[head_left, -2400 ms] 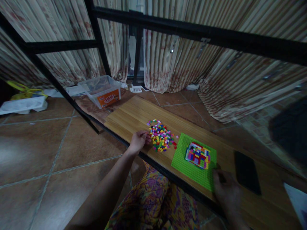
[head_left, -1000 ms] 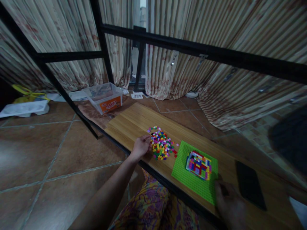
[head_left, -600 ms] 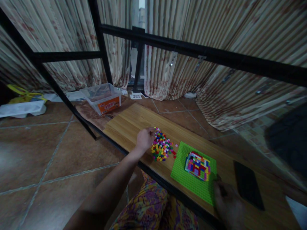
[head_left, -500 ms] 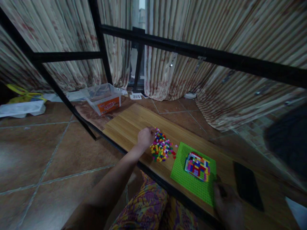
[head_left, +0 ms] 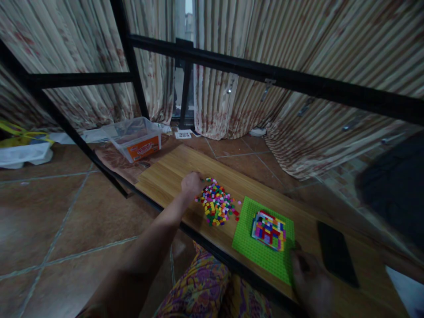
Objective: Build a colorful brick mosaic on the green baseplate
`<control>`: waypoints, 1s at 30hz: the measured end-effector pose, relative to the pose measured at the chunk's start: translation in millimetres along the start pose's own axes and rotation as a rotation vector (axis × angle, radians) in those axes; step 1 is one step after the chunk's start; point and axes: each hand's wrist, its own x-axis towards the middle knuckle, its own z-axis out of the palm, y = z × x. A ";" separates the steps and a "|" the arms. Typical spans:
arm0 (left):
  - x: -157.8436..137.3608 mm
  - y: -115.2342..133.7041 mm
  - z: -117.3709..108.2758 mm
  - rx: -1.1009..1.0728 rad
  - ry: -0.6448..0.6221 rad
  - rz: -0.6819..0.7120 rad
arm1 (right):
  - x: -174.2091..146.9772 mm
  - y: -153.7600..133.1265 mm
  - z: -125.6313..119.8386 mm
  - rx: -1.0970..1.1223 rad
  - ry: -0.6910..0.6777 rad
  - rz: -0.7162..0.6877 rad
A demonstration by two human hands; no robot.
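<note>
My left hand (head_left: 192, 183) reaches to the far left edge of a loose pile of tiny coloured building bricks (head_left: 217, 205). Its fingers are bent together at the bricks, and their tips are too small to show what they pinch. To the right of the pile lies a green studded baseplate (head_left: 243, 247). On it stands a low block of multicoloured bricks (head_left: 269, 229), with white along its left side. My right hand (head_left: 309, 276) is curled at the baseplate's right edge, dark and blurred. Whether it grips the edge or a brick is unclear.
A black phone-like slab (head_left: 337, 254) lies right of the baseplate on the narrow wooden tabletop (head_left: 175, 165). Beyond the left end sits a clear plastic box (head_left: 132, 137) with an orange label. A black metal bar (head_left: 245, 66) crosses above, before striped curtains (head_left: 238, 106).
My left hand has shifted from the pile's upper part to its left edge, and several bricks there are more spread out. The view has swung slightly right. My right hand stays by the baseplate.
</note>
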 end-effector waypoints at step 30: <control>-32.9 7.4 10.3 0.077 0.017 0.383 | 0.2 0.3 1.8 0.024 0.008 -0.015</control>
